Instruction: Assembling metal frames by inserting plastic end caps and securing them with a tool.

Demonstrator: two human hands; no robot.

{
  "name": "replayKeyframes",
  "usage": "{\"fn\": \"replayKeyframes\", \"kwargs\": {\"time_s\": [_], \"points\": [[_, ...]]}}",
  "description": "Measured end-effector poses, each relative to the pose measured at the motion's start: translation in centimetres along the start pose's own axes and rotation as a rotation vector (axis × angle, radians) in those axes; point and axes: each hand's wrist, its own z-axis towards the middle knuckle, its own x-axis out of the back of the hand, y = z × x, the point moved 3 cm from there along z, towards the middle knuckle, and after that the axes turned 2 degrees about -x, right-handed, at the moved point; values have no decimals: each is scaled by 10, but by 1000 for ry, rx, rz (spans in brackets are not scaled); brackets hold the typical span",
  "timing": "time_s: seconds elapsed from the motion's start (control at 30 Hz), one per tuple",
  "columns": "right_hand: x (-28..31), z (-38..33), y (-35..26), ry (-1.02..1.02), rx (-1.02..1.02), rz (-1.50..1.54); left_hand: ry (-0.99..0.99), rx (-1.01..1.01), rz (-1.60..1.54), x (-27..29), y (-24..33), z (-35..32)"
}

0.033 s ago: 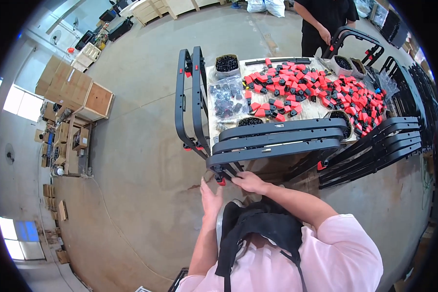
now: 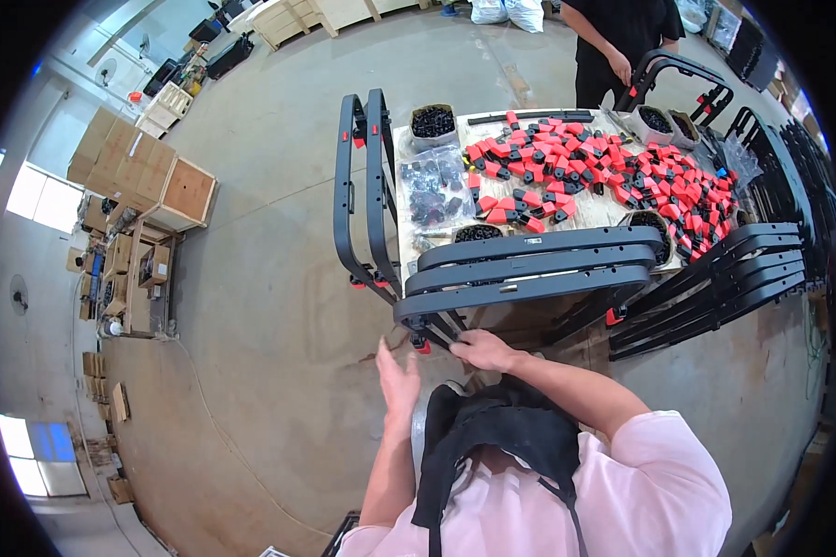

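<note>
My left hand (image 2: 398, 381) is just left of a red end piece (image 2: 423, 348) at the lower end of the nearest black frame, its fingers apart and nothing in them. My right hand (image 2: 483, 351) grips the lower bar of that curved black frame (image 2: 520, 290), with the fingertips partly hidden behind the bar. The frame is the nearest of several leaning in a row against the table's front edge. Red-and-black plastic end caps (image 2: 567, 158) lie heaped across the wooden tabletop (image 2: 594, 212).
Two upright black frames (image 2: 378, 186) lean on the table's left side, and more (image 2: 715, 278) stand at the right. Tubs of small black parts (image 2: 434, 123) sit on the table. Across it, a person in black (image 2: 613, 46) holds another frame (image 2: 683, 65). Wooden shelving (image 2: 149, 278) stands far left.
My left hand has drawn slightly left, away from the red end piece. My right hand has slid a little to the right along the frame's bar.
</note>
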Motion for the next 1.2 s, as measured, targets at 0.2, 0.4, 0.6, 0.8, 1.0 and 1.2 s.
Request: {"fn": "replayKeyframes", "kwargs": {"time_s": [0.2, 0.4, 0.6, 0.8, 1.0, 1.2], "points": [[68, -120, -62, -212, 192, -204, 248, -249, -318, 54, 130, 41], [197, -180, -201, -137, 596, -186, 224, -533, -2, 32, 218, 80], [299, -11, -220, 300, 571, -452, 38, -417, 183, 16, 218, 91], [276, 200, -161, 189, 606, -713, -29, -298, 220, 22, 227, 94], [246, 279, -108, 138, 456, -1059, -80, -245, 213, 24, 235, 98], [238, 289, -87, 104, 336, -1223, -78, -244, 212, 22, 237, 101]]}}
